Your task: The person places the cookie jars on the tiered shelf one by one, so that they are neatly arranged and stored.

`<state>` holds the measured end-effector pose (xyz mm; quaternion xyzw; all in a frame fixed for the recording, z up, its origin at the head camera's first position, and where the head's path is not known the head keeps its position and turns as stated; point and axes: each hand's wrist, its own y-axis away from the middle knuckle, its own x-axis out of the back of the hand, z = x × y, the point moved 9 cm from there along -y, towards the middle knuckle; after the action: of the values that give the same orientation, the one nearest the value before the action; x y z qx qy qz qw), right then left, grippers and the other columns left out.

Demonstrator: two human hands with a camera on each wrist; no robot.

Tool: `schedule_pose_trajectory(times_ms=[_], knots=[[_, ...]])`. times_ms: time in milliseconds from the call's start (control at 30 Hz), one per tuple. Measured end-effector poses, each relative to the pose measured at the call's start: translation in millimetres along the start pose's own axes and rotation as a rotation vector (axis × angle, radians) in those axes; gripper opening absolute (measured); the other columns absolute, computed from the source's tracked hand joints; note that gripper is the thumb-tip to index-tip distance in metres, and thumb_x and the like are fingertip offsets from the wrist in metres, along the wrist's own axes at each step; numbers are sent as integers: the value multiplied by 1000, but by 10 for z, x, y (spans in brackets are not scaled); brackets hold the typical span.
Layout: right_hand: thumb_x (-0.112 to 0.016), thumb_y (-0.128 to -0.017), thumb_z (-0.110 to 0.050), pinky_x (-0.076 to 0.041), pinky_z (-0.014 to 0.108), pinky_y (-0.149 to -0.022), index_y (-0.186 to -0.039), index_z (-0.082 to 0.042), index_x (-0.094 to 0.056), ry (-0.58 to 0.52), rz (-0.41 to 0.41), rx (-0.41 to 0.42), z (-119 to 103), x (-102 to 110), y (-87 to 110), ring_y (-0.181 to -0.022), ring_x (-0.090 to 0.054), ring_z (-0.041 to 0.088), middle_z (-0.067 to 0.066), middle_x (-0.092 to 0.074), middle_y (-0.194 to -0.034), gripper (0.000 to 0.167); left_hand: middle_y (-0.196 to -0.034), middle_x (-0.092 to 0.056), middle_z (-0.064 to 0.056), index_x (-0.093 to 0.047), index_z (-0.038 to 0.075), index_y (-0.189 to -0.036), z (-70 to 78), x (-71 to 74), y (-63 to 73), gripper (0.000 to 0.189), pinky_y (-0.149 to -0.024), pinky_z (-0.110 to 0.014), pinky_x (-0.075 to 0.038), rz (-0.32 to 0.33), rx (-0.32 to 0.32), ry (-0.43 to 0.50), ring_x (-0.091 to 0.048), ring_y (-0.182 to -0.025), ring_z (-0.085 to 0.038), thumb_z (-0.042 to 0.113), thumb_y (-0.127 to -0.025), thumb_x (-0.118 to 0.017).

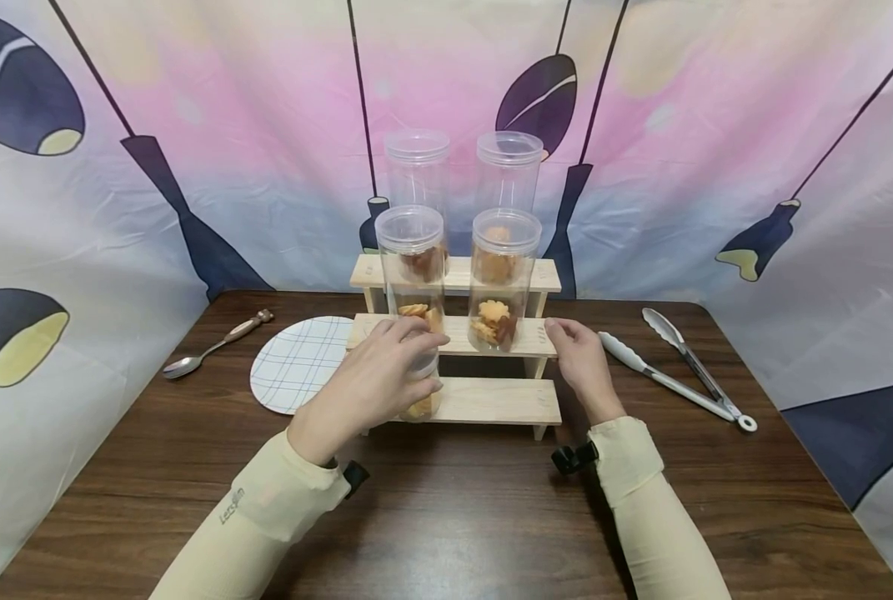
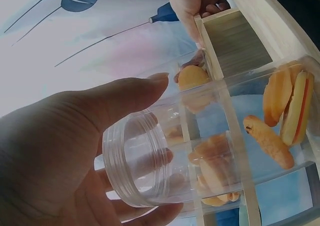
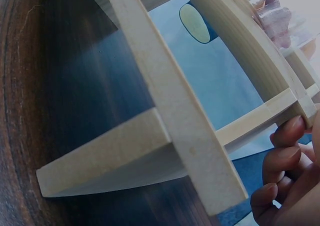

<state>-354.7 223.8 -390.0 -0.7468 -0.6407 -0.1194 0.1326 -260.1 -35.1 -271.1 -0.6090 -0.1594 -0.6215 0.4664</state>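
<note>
My left hand (image 1: 374,385) curls round the top of a clear jar (image 1: 421,407) on the bottom step of a three-step wooden stand (image 1: 499,402). In the left wrist view, thumb and fingers lie on either side of that jar's ribbed lid (image 2: 135,161), and finger-shaped cookies (image 2: 270,141) show inside. My right hand (image 1: 583,367) holds the right end of the middle step; its fingers (image 3: 289,158) are curled by the wood in the right wrist view. On that step stand a left jar (image 1: 411,267) and a right jar (image 1: 504,279), both with cookies.
Two more lidded jars, a left one (image 1: 418,179) and a right one (image 1: 509,179), stand on the top step. Left of the stand lie a round checked mat (image 1: 296,367) and a wooden-handled spoon (image 1: 217,345). Metal tongs (image 1: 686,383) lie at the right on the dark wooden table (image 1: 454,517).
</note>
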Motion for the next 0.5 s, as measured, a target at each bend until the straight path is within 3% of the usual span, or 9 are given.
schedule_pose_trajectory(times_ms=[500], knots=[[-48,-103,-49,-51,44,-89,-141,-7,-56,-2,0,4,-18,-2,13,-106,-62,31,18,-62,-129,58,-127,-61,-11,-68,14,-125,22,3,3,45,-95,-45,-50,10,-27,1,-54,-119,-31,25,-84,-81]])
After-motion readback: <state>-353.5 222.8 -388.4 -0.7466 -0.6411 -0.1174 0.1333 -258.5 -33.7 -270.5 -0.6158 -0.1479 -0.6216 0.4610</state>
